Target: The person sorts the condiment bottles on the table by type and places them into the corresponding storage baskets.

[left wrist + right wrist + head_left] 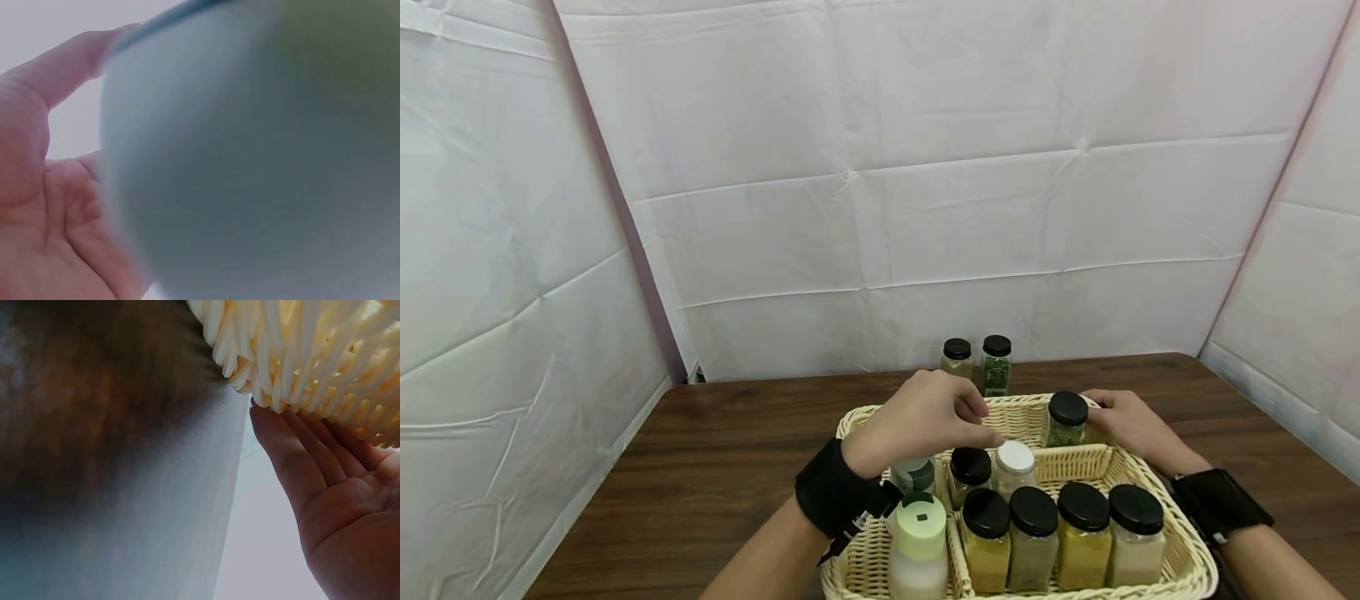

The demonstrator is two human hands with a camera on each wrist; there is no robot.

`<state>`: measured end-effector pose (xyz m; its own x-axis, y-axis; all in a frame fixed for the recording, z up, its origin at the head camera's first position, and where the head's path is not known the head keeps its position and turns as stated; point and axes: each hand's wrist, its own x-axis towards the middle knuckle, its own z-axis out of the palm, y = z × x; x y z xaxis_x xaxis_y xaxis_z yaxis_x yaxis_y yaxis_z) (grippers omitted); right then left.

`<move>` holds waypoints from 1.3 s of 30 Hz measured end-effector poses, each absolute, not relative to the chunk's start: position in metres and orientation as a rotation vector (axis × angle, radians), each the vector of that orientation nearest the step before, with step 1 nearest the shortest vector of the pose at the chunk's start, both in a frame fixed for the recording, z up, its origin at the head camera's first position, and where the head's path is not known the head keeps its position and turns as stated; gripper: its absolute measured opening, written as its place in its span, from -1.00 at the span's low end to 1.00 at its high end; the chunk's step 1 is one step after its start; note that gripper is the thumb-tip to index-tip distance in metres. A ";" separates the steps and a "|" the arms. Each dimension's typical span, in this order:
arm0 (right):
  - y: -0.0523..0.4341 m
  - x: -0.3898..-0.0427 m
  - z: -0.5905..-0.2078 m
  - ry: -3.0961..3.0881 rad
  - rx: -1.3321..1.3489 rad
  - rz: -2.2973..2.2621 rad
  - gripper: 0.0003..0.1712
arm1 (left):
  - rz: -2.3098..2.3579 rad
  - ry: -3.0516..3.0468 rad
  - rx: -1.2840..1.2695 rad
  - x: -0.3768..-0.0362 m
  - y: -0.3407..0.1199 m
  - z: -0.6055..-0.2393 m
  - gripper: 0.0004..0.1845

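Observation:
My left hand [921,417] reaches over the wicker basket [868,558], fingers loosely bent, with a gap between them and the thumb. The thumb tip is right at the edge of a white-lidded jar [1015,465] standing in a middle compartment beside a black-lidded jar [970,471]. A blurred pale bottle [250,162] fills most of the left wrist view. My right hand [1138,429] holds the basket's back right corner; its fingers [284,453] lie against the outside weave, thumb hidden. A black-lidded herb jar [1066,425] stands inside that corner.
Several black-lidded spice jars [1084,542] line the basket's front. A green-capped bottle [919,542] and a grey-topped bottle [913,477] occupy its left compartment. Behind the basket stand a herb jar [997,371] and another black-lidded jar [957,358]. White sheeting [850,225] surrounds the brown table [700,475].

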<state>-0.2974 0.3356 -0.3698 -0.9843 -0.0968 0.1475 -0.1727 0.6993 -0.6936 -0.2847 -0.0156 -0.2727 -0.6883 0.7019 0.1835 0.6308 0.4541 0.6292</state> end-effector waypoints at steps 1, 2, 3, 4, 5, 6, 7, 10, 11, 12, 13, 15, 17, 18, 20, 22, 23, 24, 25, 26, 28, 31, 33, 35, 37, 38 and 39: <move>0.335 -0.297 -0.370 -2.804 0.223 1.160 -0.41 | 1.062 2.587 1.190 -0.285 -0.017 -0.272 -0.74; 0.335 -0.297 -0.369 -2.805 0.223 1.158 -0.41 | 1.073 2.588 1.188 -0.287 -0.020 -0.271 -0.75; 0.335 -0.297 -0.369 -2.806 0.222 1.158 -0.41 | 1.080 2.595 1.192 -0.288 -0.022 -0.270 -0.75; 0.336 -0.297 -0.369 -2.806 0.223 1.157 -0.40 | 1.090 2.600 1.188 -0.290 -0.024 -0.269 -0.76; 0.336 -0.297 -0.369 -2.805 0.224 1.158 -0.40 | 1.101 2.602 1.184 -0.291 -0.027 -0.267 -0.76; 0.337 -0.297 -0.369 -2.804 0.226 1.160 -0.40 | 1.125 2.604 1.173 -0.293 -0.030 -0.266 -0.75; 0.337 -0.296 -0.369 -2.802 0.229 1.162 -0.40 | 1.147 2.610 1.163 -0.295 -0.033 -0.264 -0.75; 0.338 -0.295 -0.369 -2.800 0.230 1.167 -0.40 | 1.229 2.634 1.106 -0.303 -0.042 -0.262 -0.71; 0.338 -0.295 -0.369 -2.802 0.234 1.167 -0.40 | 1.256 2.642 1.086 -0.306 -0.045 -0.262 -0.70; 0.339 -0.295 -0.369 -2.804 0.230 1.167 -0.40 | 1.282 2.649 1.068 -0.309 -0.046 -0.262 -0.70; 0.339 -0.294 -0.370 -2.805 0.226 1.166 -0.40 | 1.299 2.654 1.054 -0.312 -0.048 -0.263 -0.69; 0.339 -0.294 -0.370 -2.806 0.222 1.153 -0.39 | 1.315 2.667 1.024 -0.316 -0.050 -0.265 -0.70; 0.339 -0.294 -0.370 -2.804 0.226 1.151 -0.39 | 1.318 2.673 1.016 -0.320 -0.051 -0.268 -0.71; 0.340 -0.294 -0.370 -2.803 0.221 1.152 -0.40 | 1.312 2.683 1.007 -0.322 -0.051 -0.269 -0.71; 0.341 -0.294 -0.370 -2.802 0.223 1.151 -0.41 | 1.293 2.711 0.981 -0.326 -0.052 -0.272 -0.71; 0.341 -0.295 -0.370 -2.803 0.224 1.157 -0.42 | 1.279 2.736 0.946 -0.330 -0.053 -0.276 -0.70; 0.341 -0.295 -0.370 -2.801 0.217 1.163 -0.42 | 1.271 2.751 0.928 -0.332 -0.053 -0.277 -0.70; 0.341 -0.296 -0.371 -2.801 0.216 1.164 -0.43 | 1.269 2.761 0.912 -0.334 -0.054 -0.279 -0.70; 0.340 -0.297 -0.371 -2.801 0.211 1.161 -0.43 | 1.267 2.768 0.899 -0.336 -0.055 -0.281 -0.70; 0.339 -0.297 -0.372 -2.801 0.210 1.157 -0.43 | 1.266 2.776 0.890 -0.339 -0.056 -0.283 -0.70; 0.338 -0.299 -0.374 -2.800 0.205 1.153 -0.43 | 1.269 2.787 0.875 -0.342 -0.057 -0.287 -0.71; 0.336 -0.301 -0.376 -2.799 0.206 1.145 -0.43 | 1.278 2.794 0.865 -0.346 -0.058 -0.293 -0.69; 0.334 -0.302 -0.377 -2.796 0.210 1.141 -0.43 | 1.289 2.795 0.869 -0.348 -0.058 -0.297 -0.68; 0.331 -0.304 -0.379 -2.791 0.209 1.151 -0.44 | 1.307 2.793 0.878 -0.350 -0.058 -0.300 -0.67; 0.327 -0.305 -0.380 -2.788 0.213 1.161 -0.44 | 1.319 2.802 0.891 -0.352 -0.057 -0.303 -0.67; 0.325 -0.305 -0.381 -2.788 0.217 1.176 -0.44 | 1.319 2.812 0.892 -0.353 -0.057 -0.305 -0.67; 0.322 -0.305 -0.381 -2.788 0.221 1.191 -0.44 | 1.317 2.825 0.889 -0.355 -0.056 -0.307 -0.67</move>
<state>-0.3055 0.3224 -0.3813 -0.9844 -0.0933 0.1495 -0.1725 0.6832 -0.7096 -0.3548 -0.0563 -0.3065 -0.8451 0.4363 0.3089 0.5171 0.5205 0.6795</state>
